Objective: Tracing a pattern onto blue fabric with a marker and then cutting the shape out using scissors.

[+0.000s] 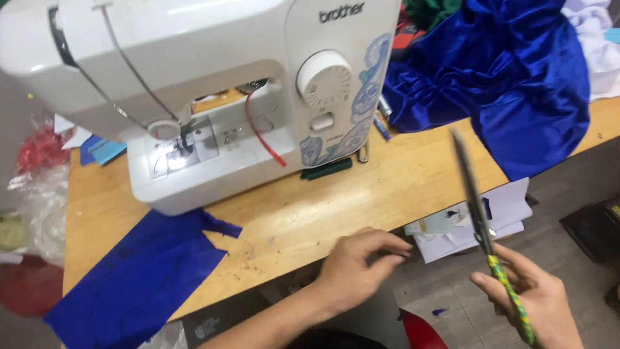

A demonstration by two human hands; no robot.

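The right hand (pixel 536 304) has its grip closed on the green-and-yellow wrapped handle of the scissors (pixel 481 213), whose blurred blades point up and away off the bench (pixel 336 207) edge. The left hand (pixel 358 265) curls at that edge, fingers pinched together, though I cannot tell what they hold. A blue cloth (pixel 135 278) lies flat to the left; farther back stands the white sewing machine (pixel 213 90), with crumpled blue fabric (pixel 516 84) heaped at the far right.
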